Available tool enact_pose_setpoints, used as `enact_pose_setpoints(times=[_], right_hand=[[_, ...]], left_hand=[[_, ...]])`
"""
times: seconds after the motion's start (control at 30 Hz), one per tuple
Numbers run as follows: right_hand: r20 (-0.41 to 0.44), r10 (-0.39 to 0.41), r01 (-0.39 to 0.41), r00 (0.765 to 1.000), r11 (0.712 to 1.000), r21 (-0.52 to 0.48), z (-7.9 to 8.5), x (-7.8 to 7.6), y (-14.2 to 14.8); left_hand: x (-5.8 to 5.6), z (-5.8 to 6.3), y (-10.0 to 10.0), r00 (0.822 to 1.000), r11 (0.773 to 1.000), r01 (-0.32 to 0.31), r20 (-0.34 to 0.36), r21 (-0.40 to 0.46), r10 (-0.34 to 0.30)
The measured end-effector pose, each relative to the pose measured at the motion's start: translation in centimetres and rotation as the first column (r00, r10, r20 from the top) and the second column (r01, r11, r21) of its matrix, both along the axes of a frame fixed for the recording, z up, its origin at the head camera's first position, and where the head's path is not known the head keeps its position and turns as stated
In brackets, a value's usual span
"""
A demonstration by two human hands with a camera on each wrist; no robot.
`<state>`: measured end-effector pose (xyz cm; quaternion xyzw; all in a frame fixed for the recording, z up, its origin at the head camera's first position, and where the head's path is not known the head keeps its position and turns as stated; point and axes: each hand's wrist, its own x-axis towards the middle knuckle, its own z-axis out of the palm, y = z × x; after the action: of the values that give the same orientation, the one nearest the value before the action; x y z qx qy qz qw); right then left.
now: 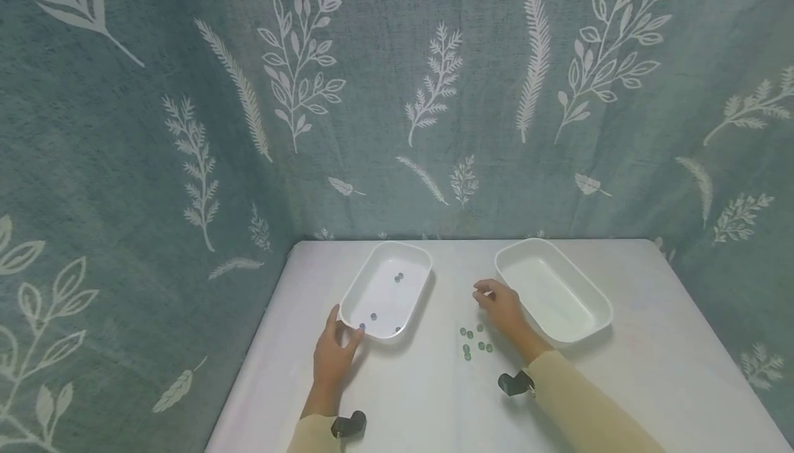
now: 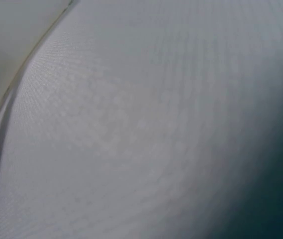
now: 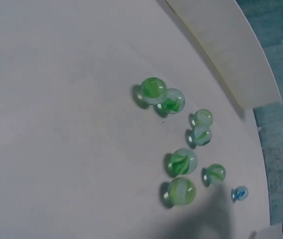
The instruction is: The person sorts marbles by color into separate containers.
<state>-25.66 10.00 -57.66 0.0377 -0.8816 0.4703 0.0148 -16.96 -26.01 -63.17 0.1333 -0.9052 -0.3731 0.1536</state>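
Observation:
A white tray on the left has a few marbles in it, and a blue marble shows by its near rim. My left hand grips that tray's near left corner, thumb at the near end and fingers along the left side. Over the table between two trays, my right hand hovers with fingers bent and apart, nothing visible in them. Several green-swirled marbles lie on the table below it. Near that hand, a blue marble appears in the right wrist view; the hand seems to hide it from the head view.
A second white tray stands to the right, close beside my right forearm; no marbles show in it. Both trays sit on a white-covered table. Green-blue leaf-patterned cloth hangs behind the table and along its sides.

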Motion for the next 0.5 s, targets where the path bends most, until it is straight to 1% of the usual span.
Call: enact_pose_setpoints(times=[0.13, 0.3, 0.5], right_hand=[[-0.016, -0.003, 0.004, 1.000, 1.000, 0.003, -0.4, 0.7, 0.8], [0.007, 0.001, -0.001, 1.000, 1.000, 0.014, -1.1, 1.6, 1.3], [0.025, -0.024, 0.022, 0.999, 0.997, 0.073, -2.2, 2.0, 1.5]], left_hand=[[0.0, 0.1, -0.1, 1.000, 1.000, 0.014, -0.016, -0.002, -0.014], [0.0, 0.0, -0.2, 0.999, 1.000, 0.026, -0.030, 0.008, -0.026], [0.1, -0.3, -0.1, 0.998, 0.999, 0.031, -0.049, 0.008, -0.031]])
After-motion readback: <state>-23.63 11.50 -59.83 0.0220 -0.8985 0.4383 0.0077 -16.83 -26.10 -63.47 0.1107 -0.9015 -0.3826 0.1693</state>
